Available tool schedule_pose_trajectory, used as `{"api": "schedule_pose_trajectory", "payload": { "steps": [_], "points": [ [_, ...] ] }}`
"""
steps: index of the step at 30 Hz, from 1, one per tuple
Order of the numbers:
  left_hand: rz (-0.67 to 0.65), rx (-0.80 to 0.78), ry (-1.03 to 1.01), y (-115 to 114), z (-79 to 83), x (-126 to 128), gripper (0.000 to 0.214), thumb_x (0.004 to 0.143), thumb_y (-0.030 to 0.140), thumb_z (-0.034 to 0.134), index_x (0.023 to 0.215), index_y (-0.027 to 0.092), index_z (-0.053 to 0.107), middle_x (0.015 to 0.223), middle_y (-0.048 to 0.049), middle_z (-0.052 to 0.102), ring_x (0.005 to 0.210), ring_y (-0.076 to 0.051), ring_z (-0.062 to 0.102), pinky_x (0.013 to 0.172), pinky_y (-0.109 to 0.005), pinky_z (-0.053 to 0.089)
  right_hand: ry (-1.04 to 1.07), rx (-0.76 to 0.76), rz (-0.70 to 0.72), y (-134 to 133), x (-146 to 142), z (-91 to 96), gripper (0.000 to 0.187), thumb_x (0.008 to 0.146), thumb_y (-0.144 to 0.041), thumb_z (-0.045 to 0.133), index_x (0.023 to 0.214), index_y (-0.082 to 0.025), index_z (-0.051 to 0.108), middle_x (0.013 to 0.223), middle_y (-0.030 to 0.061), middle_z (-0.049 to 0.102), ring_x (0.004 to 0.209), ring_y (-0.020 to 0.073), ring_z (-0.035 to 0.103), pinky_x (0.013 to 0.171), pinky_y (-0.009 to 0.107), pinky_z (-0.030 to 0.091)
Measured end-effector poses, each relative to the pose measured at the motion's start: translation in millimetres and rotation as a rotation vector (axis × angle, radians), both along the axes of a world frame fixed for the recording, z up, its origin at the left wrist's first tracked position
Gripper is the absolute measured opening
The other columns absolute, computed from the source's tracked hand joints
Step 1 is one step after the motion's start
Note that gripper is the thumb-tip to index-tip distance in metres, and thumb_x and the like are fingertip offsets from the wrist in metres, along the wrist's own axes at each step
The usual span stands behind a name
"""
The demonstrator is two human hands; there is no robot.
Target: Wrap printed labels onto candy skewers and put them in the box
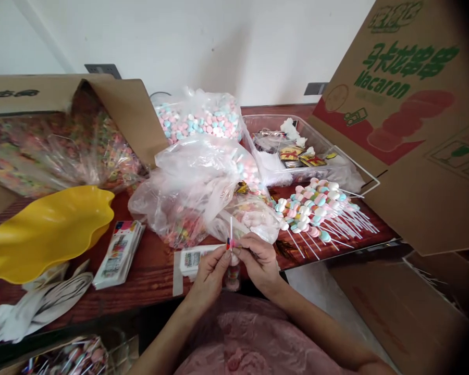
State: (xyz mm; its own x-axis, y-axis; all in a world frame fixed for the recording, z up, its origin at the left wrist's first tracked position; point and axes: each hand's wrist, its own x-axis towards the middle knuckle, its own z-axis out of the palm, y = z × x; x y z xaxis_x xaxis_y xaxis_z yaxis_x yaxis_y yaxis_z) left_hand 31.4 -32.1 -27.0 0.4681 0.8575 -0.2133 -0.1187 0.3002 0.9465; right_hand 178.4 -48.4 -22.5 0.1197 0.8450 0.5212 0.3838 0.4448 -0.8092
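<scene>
My left hand (210, 273) and my right hand (261, 262) meet near the table's front edge, fingertips pinched together. Between them is a candy skewer in a clear printed wrapper (233, 281), its candies hanging down and its white stick (231, 228) pointing up. Both hands grip the wrapper's gathered, coloured end around the stick; the fingers hide part of it. Just left of my left hand lies a small stack of flat printed wrappers (195, 259). A pile of unwrapped marshmallow skewers (312, 205) in pink, white and blue rests to the right, sticks facing right and forward.
Plastic bags of marshmallows (207, 117) and gummy candies (189, 226) fill the middle. Behind the skewers stands a clear bin (308, 125). Left are a yellow tray (50, 229), more wrappers (119, 252) and an open box (128, 112). A large carton (398, 120) rises at right.
</scene>
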Motion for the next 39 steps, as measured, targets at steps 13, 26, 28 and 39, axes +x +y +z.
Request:
{"api": "schedule_pose_trajectory", "payload": {
  "steps": [13,26,28,39],
  "points": [
    [-0.180,-0.273,-0.212,12.4,7.6,8.5,0.034,0.074,0.045,0.073,0.078,0.015,0.059,0.068,0.0002,0.058,0.060,-0.011,0.058,0.062,-0.023,0.046,-0.065,0.118,-0.066,2.5,32.6,-0.3,0.020,0.092,-0.015,0.053,0.105,-0.023,0.065,0.098,0.0063,0.067,0.092,0.0196,0.065,0.077,0.034,0.053],
    [-0.689,0.194,0.295,19.8,16.5,-11.5,0.032,0.093,0.046,0.046,0.082,0.017,0.055,0.077,-0.0032,0.059,0.067,-0.013,0.054,0.066,-0.027,0.046,-1.080,0.264,0.248,-9.6,44.3,10.5,0.020,0.090,-0.009,0.044,0.084,-0.016,0.062,0.079,0.0066,0.066,0.100,0.0232,0.057,0.082,0.041,0.034],
    [-0.581,0.547,0.585,12.3,13.6,-14.0,0.024,0.095,0.031,0.039,0.089,0.018,0.058,0.088,-0.0073,0.063,0.081,-0.019,0.057,0.080,-0.035,0.047,-1.022,0.108,0.176,-16.0,33.9,-0.6,0.016,0.087,-0.011,0.049,0.077,-0.016,0.060,0.074,0.0053,0.064,0.088,0.0214,0.056,0.075,0.038,0.032],
    [-0.589,-0.256,0.135,11.6,-5.5,-21.4,0.029,0.078,0.042,0.056,0.064,0.017,0.050,0.056,0.0014,0.053,0.041,-0.008,0.044,0.043,-0.021,0.032,-0.870,0.242,0.155,-36.6,20.8,-6.2,0.024,0.096,-0.018,0.048,0.113,-0.019,0.064,0.095,0.0060,0.071,0.097,0.0208,0.056,0.092,0.045,0.029]
  ]
}}
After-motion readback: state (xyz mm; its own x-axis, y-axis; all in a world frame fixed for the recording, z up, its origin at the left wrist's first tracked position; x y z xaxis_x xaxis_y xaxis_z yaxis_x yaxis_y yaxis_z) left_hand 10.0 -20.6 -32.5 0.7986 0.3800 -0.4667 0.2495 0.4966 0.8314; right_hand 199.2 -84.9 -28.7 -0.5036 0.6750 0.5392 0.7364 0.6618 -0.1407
